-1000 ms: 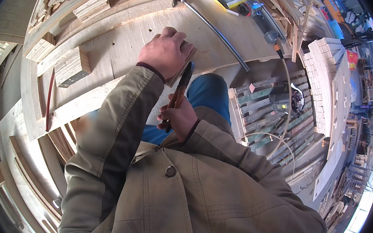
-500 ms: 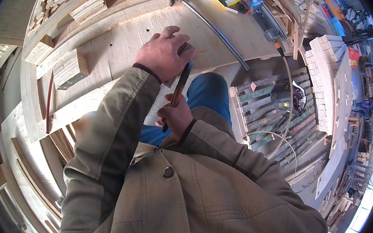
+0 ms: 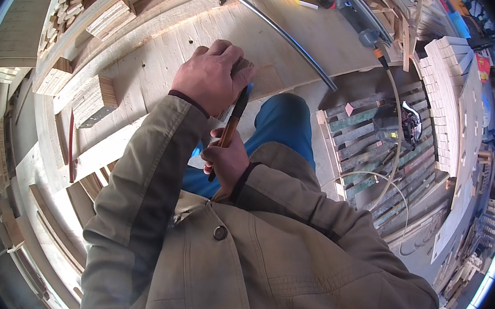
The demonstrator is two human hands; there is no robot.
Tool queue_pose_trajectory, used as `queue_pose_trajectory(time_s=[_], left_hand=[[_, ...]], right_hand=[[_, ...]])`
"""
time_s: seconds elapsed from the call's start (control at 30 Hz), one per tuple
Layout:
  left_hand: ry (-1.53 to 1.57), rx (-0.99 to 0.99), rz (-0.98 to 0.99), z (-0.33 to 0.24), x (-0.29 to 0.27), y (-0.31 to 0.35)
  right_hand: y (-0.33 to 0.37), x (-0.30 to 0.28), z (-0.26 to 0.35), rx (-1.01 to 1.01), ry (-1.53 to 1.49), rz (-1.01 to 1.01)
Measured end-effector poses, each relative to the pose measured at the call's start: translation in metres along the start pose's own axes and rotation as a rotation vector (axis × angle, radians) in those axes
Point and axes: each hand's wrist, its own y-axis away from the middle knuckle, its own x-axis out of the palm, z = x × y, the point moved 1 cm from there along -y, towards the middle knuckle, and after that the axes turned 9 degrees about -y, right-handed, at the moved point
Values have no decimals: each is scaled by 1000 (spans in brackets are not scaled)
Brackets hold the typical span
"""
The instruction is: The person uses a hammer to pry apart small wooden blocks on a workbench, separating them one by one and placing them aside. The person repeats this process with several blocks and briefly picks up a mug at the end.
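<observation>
Fingers of the left hand [image 3: 206, 81] are curled over a small wooden piece [image 3: 243, 66], with the thumb on its near side; the hold appears firm. Fingers of the right hand are clenched round the brown handle of a plier-like hand tool [image 3: 230, 130]; the right hand [image 3: 230, 160] sits lower, close to the jacket [image 3: 208, 241]. Dark head of the tool points away from the body and ends just beside the left thumb; whether it touches the wooden piece cannot be told.

Change noted: the tool now shows as a single narrow bar, where one second ago two handles appeared apart. Judged from this, the grip has been drawn together, or the tool turned; the work in hand seems to be at the near edge of the wooden piece.

Further differences: half a second ago the left fingers stood more spread; they are now bunched closer. The whole view has shifted slightly, so the pallet [image 3: 333, 154] shows further right.

Location: the wooden piece is at the near edge of the table [image 3: 164, 61], beside the blue-trousered knee [image 3: 287, 119]. A claw hammer [image 3: 278, 30] lies beyond, well apart from both hands.
</observation>
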Motion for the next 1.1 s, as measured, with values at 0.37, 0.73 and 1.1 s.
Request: queue_pose_trajectory(time_s=[0.37, 0.73, 1.1], left_hand=[[55, 18, -46, 3, 6, 0], [-100, -171, -63, -23, 15, 1], [-81, -131, -107, -17, 17, 3]], right_hand=[[1, -4, 2, 15, -28, 21], [-10, -25, -8, -129, 184, -40], [-9, -35, 4, -83, 295, 6]])
